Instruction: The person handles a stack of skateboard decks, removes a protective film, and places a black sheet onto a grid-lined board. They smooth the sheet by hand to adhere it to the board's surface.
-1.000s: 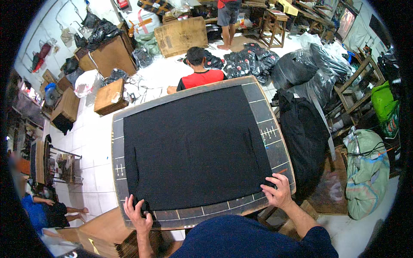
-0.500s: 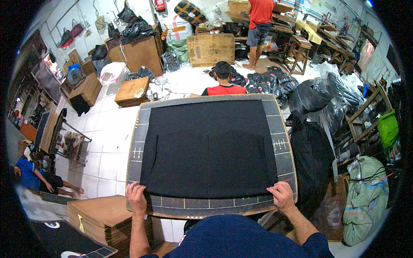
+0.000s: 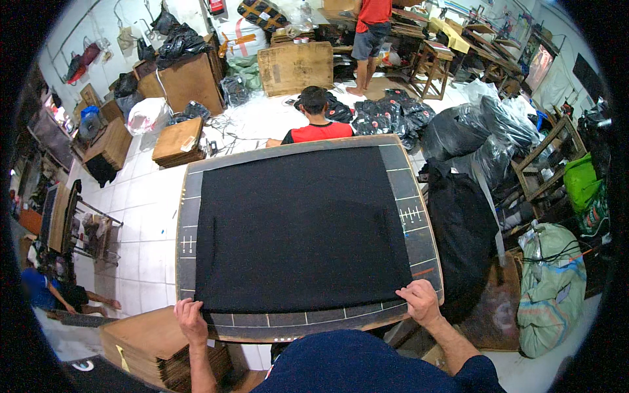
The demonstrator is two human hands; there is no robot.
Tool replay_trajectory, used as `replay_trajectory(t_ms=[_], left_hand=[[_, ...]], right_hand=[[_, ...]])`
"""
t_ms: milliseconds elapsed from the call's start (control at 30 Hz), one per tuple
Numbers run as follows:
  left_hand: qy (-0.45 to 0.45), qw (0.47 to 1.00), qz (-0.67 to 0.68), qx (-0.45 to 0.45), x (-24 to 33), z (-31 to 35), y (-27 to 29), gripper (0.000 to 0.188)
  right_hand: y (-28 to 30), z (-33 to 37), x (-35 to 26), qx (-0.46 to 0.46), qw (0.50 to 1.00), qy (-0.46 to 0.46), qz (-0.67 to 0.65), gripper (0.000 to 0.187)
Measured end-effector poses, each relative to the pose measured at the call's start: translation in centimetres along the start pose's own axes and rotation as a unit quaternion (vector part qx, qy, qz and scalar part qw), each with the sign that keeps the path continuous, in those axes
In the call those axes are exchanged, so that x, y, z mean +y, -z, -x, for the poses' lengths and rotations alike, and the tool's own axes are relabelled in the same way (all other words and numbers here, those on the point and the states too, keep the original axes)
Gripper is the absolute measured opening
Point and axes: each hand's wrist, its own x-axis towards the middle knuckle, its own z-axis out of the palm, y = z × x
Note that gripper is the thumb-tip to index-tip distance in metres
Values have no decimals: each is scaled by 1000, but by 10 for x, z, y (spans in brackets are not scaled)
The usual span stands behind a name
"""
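A wide piece of black fabric (image 3: 298, 229) lies spread over a dark board (image 3: 419, 245) marked with white lines. Its surface is mostly smooth, with a faint crease near the left side. My left hand (image 3: 191, 321) pinches the fabric's near left corner at the board's edge. At the near right corner, my right hand (image 3: 422, 302) grips the cloth between thumb and fingers. The near edge of the fabric runs fairly straight between both hands, leaving a strip of marked board nearest me.
Stacked brown boards (image 3: 147, 337) stand left of my left forearm. Dark cloth (image 3: 458, 242) hangs at the board's right, beside a pale green sack (image 3: 553, 291). A person in red (image 3: 318, 131) sits just beyond the board; another person (image 3: 370, 42) stands farther back. Someone in blue (image 3: 42, 288) sits far left.
The scene has shifted left in the view. Both hands still grip the near corners, and the crease lines in the cloth's middle and right have faded.
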Motion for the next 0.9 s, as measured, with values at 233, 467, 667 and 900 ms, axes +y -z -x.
replay_trajectory(t_ms=[233,467,667,900], left_hand=[[1,1000,-10,4,2,1,1,11],[-4,1000,-19,-3,1,1,3,12],[7,1000,-15,-16,10,-7,6,13],[93,994,13,-50,13,-59,9,18]], right_hand=[[6,-5,1,-29,1000,2,1,17],[13,-11,6,-52,998,27,-19,17],[19,-18,15,-89,994,39,-39,21],[16,-56,33,-79,988,-23,-130,15]])
